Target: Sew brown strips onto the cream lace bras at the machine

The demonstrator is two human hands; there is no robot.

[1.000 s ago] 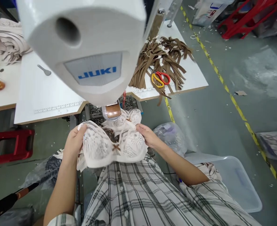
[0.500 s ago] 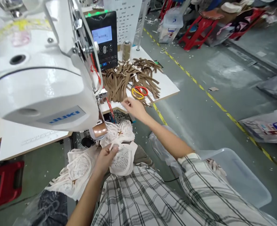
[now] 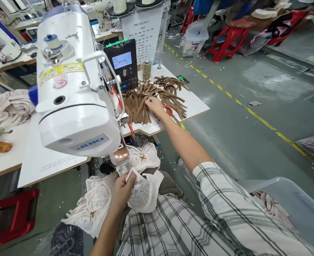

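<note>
A white lace bra [image 3: 142, 188] lies bunched in my lap below the white JUKI sewing machine [image 3: 74, 99]. My left hand [image 3: 122, 192] pinches its folded cup. My right hand [image 3: 154, 105] reaches out over the table onto a pile of brown straps [image 3: 143, 97], fingers curled down among them. Red-handled scissors [image 3: 169, 111] lie just behind that hand, partly hidden by it. More white lace pieces [image 3: 93, 202] hang to the left of my knee.
The machine's control panel [image 3: 122, 64] and a thread cone [image 3: 146, 70] stand at the back of the white table [image 3: 194, 103]. Beige fabric [image 3: 10, 106] is heaped at left. A red stool [image 3: 10, 217] sits lower left, a clear plastic bin [image 3: 285, 209] lower right.
My right hand left the bra and reached forward to the brown strap pile. My left hand kept the bra, now folded in my lap. The camera view rose.
</note>
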